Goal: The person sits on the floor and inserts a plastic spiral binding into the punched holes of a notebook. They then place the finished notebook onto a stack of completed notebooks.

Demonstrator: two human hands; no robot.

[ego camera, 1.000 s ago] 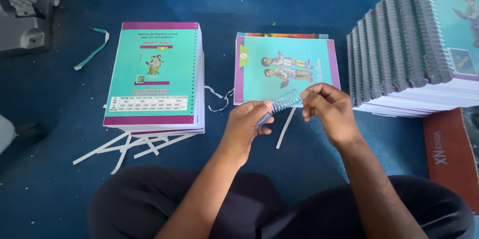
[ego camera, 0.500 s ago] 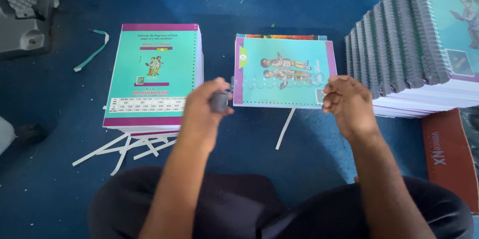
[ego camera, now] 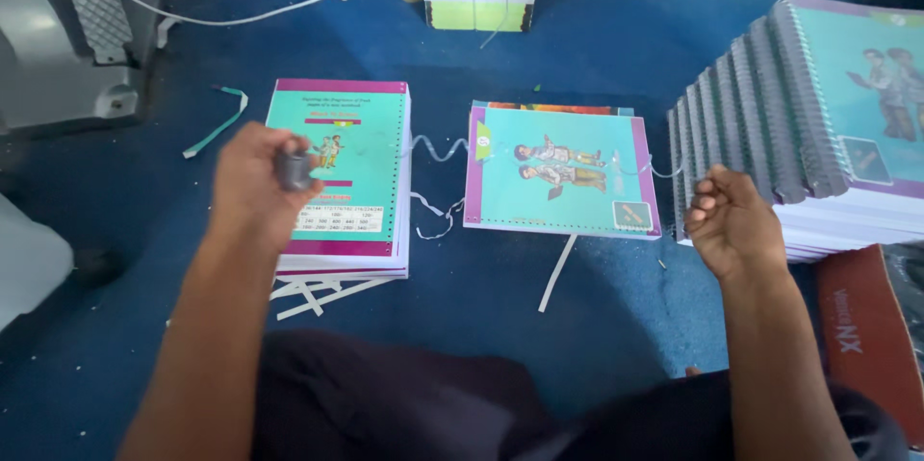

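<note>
Clear plastic spiral coil now stretched wide across the teal-covered punched booklet; a second ago I had it bunched between both hands. Left hand at 9 o'clock grips its grey end, right hand at 3 o'clock fisted on the other. Teal booklet stack sits under the left hand.

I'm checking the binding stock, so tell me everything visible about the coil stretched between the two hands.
The coil is a thin, pale, see-through spiral, plastic by its look, pulled out into loose, wide waves. It runs from the left hand, which grips a dark grey bundle, over the middle teal booklet, toward the closed right hand. Over the cover it is faint and hard to trace.
</note>
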